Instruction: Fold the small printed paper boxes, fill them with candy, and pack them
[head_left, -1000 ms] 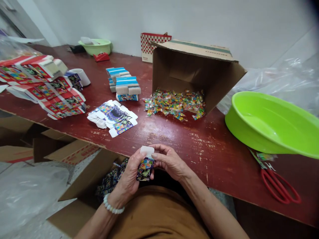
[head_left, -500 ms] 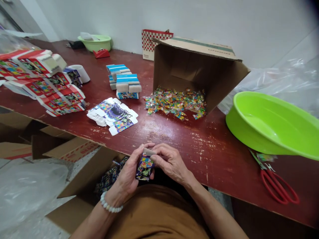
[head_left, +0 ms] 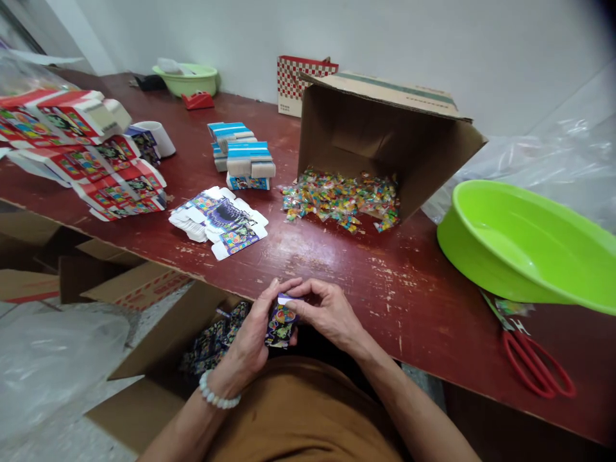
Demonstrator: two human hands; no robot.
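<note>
Fingers [head_left: 304, 300] of my left hand [head_left: 250, 337] and right hand [head_left: 332, 317] are both clamped on a small box [head_left: 280, 324]. It's dark with bright cartoon print, sandwiched between them just off the surface [head_left: 337, 269] edge.

Small dark printed carton [head_left: 282, 323] — colourful cartoon print, upright, top flap closed — just off the table edge.
</note>
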